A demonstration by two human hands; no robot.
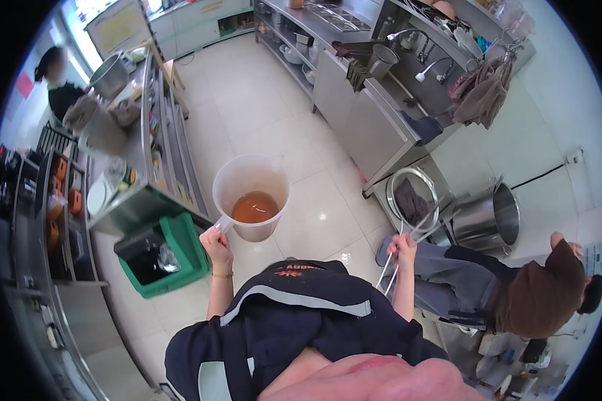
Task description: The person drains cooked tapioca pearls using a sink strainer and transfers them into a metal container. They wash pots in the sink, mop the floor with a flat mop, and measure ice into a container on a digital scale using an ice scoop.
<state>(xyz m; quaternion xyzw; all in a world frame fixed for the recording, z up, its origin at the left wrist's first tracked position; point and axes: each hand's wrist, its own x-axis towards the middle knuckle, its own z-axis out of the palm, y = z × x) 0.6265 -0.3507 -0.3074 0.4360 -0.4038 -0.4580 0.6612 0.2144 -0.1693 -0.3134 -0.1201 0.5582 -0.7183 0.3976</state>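
My left hand [217, 244] is closed around the handle of a large translucent plastic jug [275, 179]. The jug hangs above the floor in front of me, with amber-brown liquid [255, 207] in its lower part. On the other side, my right hand [403, 247] grips the long metal handle of a round strainer [437, 200]. A dark cloth-like thing [411, 200] shows within the strainer's ring; I cannot tell whether it lies in the strainer or behind it. The jug and strainer are well apart.
A green-rimmed bin [197, 250] stands at the left below a steel counter [130, 224]. To the right are a steel sink unit [361, 110], a big steel pot [475, 220] and a person in brown [538, 294]. Another person [63, 97] stands behind the counter.
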